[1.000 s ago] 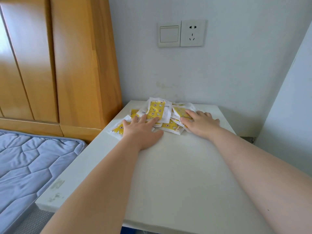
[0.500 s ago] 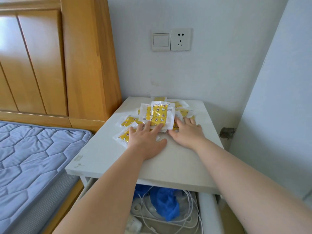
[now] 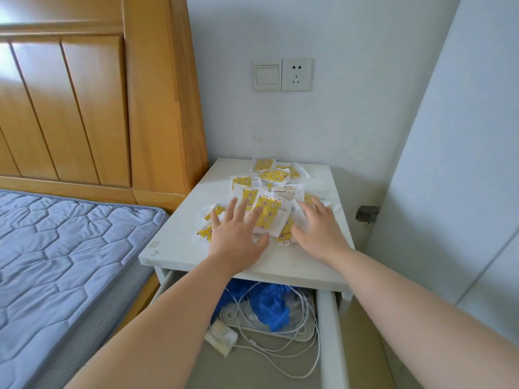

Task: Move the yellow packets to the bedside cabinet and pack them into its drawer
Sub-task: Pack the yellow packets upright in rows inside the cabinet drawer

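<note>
On top of the white bedside cabinet [image 3: 317,265] the yellow packets [image 3: 266,200] lie in a loose heap. The left hand [image 3: 238,237] and the right hand [image 3: 317,231] rest flat on the near side of the heap, fingers spread, gripping nothing. Below, the drawer [image 3: 328,332] stands pulled out, with white cables [image 3: 283,346] and a blue cloth [image 3: 269,304] inside.

Wooden headboard [image 3: 84,108], blue mattress [image 3: 56,248], white wall [image 3: 351,122]

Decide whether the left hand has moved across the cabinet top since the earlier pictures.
Yes. The left hand has slid toward the front edge of the bedside cabinet, away from the wall, pulling yellow packets along.
</note>
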